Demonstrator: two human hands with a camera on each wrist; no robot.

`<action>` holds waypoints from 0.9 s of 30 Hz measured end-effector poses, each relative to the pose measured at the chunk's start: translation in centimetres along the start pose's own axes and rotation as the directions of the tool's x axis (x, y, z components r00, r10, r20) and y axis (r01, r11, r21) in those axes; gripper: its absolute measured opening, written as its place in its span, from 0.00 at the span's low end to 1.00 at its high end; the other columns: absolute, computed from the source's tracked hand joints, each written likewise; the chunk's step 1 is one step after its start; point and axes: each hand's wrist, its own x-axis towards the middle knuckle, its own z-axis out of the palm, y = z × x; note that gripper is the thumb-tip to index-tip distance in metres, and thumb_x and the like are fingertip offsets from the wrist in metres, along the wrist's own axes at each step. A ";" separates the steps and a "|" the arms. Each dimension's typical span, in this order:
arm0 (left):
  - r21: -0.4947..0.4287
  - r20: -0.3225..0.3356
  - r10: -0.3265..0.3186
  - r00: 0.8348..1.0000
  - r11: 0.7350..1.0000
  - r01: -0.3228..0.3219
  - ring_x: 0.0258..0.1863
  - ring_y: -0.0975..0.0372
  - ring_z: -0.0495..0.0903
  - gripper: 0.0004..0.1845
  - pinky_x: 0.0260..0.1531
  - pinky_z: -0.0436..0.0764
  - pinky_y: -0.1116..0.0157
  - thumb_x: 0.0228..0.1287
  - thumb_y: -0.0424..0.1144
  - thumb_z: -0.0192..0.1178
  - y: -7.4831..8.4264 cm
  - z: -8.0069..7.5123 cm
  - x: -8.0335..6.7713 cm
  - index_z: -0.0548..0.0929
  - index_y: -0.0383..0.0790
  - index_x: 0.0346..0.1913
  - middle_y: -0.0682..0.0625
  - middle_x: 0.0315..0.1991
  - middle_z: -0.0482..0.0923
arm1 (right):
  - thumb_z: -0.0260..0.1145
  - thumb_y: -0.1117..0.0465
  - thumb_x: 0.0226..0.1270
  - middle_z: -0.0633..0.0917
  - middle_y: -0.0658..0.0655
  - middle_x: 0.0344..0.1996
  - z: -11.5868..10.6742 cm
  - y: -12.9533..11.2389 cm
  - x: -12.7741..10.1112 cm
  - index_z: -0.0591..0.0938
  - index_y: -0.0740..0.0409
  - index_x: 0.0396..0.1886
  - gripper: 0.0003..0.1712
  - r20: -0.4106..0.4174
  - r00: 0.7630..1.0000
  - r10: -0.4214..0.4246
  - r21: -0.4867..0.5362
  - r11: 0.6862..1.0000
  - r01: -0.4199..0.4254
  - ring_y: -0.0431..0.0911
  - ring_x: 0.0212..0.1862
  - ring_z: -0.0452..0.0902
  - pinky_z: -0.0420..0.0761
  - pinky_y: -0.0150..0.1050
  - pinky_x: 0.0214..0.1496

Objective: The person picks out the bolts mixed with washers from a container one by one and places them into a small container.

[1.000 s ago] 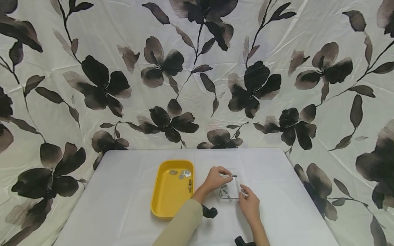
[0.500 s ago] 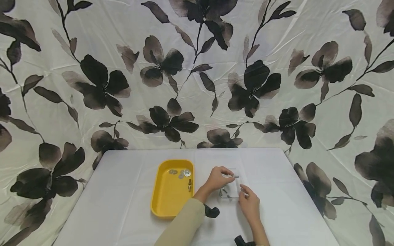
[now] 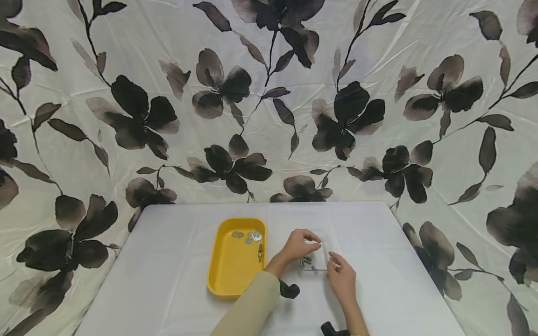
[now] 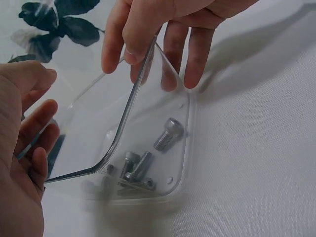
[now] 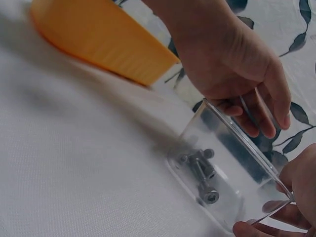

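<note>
A small clear plastic box (image 3: 320,262) stands on the white table, with several silver bolts (image 4: 168,134) lying in it. They also show in the right wrist view as bolts (image 5: 205,185). My left hand (image 3: 299,245), in a beige sleeve, reaches over the box's far side and its fingers (image 5: 266,113) curl over the rim. My right hand (image 3: 341,279) holds the near side, and in the left wrist view the right hand (image 4: 158,29) pinches the box wall (image 4: 143,74) between thumb and fingers. No bolt shows in either hand.
A yellow tray (image 3: 231,275) stands just left of the box, holding washers (image 3: 248,236) and one bolt (image 3: 259,253) at its far end. Black wrist mounts (image 3: 289,289) sit by both forearms. A flowered cloth hangs behind the table (image 3: 399,280).
My left hand earlier pinched a bolt above the box; now it has dropped onto the rim and that bolt is out of sight. My right hand has stayed put.
</note>
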 end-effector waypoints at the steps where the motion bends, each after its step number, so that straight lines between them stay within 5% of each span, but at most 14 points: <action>1: -0.007 0.002 -0.003 1.000 1.000 0.003 0.43 0.64 0.78 0.02 0.45 0.77 0.62 0.58 0.41 0.68 0.0 -0.1 -0.1 0.89 0.49 0.34 0.58 0.39 0.83 | 0.59 0.67 0.66 0.82 0.68 0.50 0.0 0.0 0.0 0.81 0.60 0.56 0.19 0.001 1.000 0.000 0.000 1.000 0.000 0.58 0.43 0.84 0.83 0.39 0.33; 15: -0.054 0.078 0.005 0.997 0.999 -0.001 0.39 0.65 0.77 0.08 0.39 0.77 0.68 0.62 0.40 0.66 -0.1 -1.5 -0.8 0.88 0.40 0.40 0.60 0.37 0.82 | 0.59 0.67 0.67 0.82 0.68 0.51 0.0 0.0 -0.1 0.81 0.61 0.56 0.18 0.011 1.000 0.005 0.002 1.000 -0.005 0.59 0.44 0.83 0.84 0.41 0.35; 27: -0.032 0.024 -0.073 0.997 0.997 0.073 0.40 0.63 0.77 0.09 0.37 0.79 0.66 0.64 0.43 0.64 -0.1 -5.9 -2.3 0.88 0.43 0.41 0.58 0.38 0.82 | 0.60 0.61 0.69 0.80 0.67 0.54 0.1 -0.2 -0.5 0.78 0.60 0.59 0.20 0.055 0.999 0.000 -0.036 0.999 0.002 0.58 0.46 0.82 0.83 0.40 0.36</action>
